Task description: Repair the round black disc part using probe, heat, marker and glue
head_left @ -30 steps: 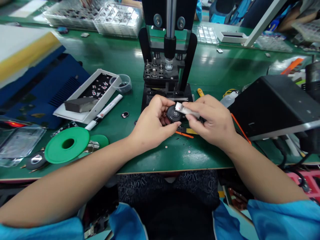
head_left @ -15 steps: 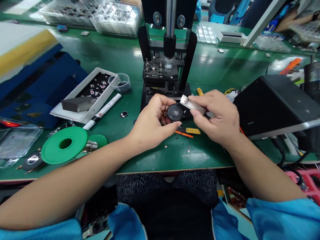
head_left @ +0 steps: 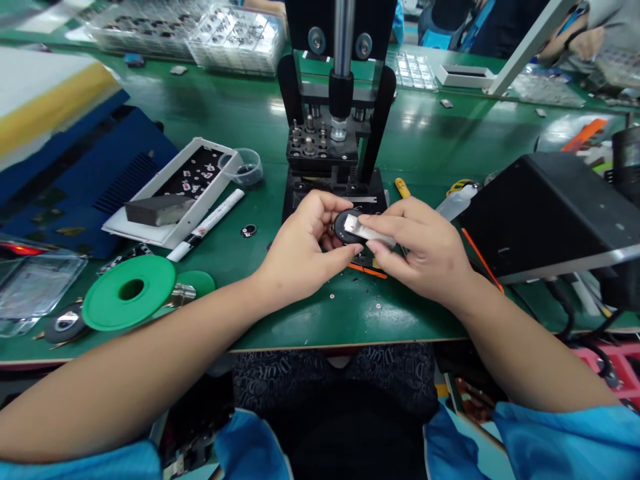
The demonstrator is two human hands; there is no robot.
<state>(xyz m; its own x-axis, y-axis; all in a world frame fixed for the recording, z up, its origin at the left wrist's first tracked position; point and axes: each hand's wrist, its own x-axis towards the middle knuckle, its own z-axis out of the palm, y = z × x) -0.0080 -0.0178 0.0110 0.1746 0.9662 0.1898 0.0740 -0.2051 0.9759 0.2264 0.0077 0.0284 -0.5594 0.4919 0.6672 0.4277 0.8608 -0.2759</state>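
My left hand point(head_left: 306, 257) is closed around the edge of a round black smartwatch body point(head_left: 342, 231), its back face tilted up towards me. Between the thumb and fingers of my right hand point(head_left: 425, 252) is a small white block point(head_left: 356, 227) with a red mark near its end. That end lies over the watch back and hides the middle of it; whether it presses down I cannot tell. Under the hands, an orange strip point(head_left: 367, 271) lies on the green bench point(head_left: 280, 327). Just behind them stands a black press point(head_left: 320, 160) with a steel shaft.
To the left are a white tray point(head_left: 173, 230) of small parts, a marker point(head_left: 205, 225), a clear cup point(head_left: 247, 167) and a green spool point(head_left: 105, 293). A black box-shaped device point(head_left: 545, 207) stands on the right. A yellow-handled tool point(head_left: 402, 188) lies beside the press. Another person's hand point(head_left: 587, 43) shows at upper right.
My right hand has moved left and slightly down, bringing the white block from beside the watch body to over its back. My left hand has stayed nearly still.
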